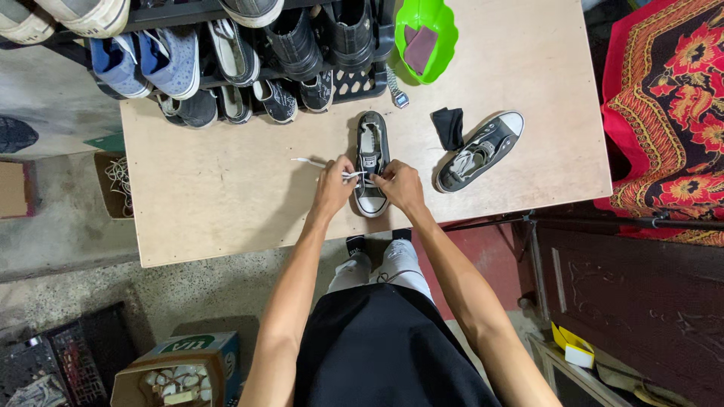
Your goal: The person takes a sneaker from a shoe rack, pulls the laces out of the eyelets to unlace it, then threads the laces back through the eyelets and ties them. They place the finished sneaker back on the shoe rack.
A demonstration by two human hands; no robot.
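A: What step is judged to be in hand?

B: Lacing, it would seem. A dark grey canvas sneaker with a white rubber toe cap [372, 162] is set upright near the front edge of the pale plywood tabletop [226, 203], toe towards the person, and a white flat shoelace [320, 166] is being worked at the eyelets nearest the toe.

A: How are the hands placed?

B: The left hand [334, 185] is pressed against the shoe's left side, its fingers pinched shut on the lace, whose loose end trails off to the left across the board. The right hand [398, 185] is closed at the shoe's right edge; whether lace or canvas is gripped cannot be told. Both forearms are stretched forward and converge on the shoe.

A: What would the next move call for?

B: Probably the lace being drawn taut and evenly, while the shoe is kept steady.

A: And nearby?

B: A matching grey sneaker [479, 151] is lying to the right, a black folded cloth [449, 126] just beside it.
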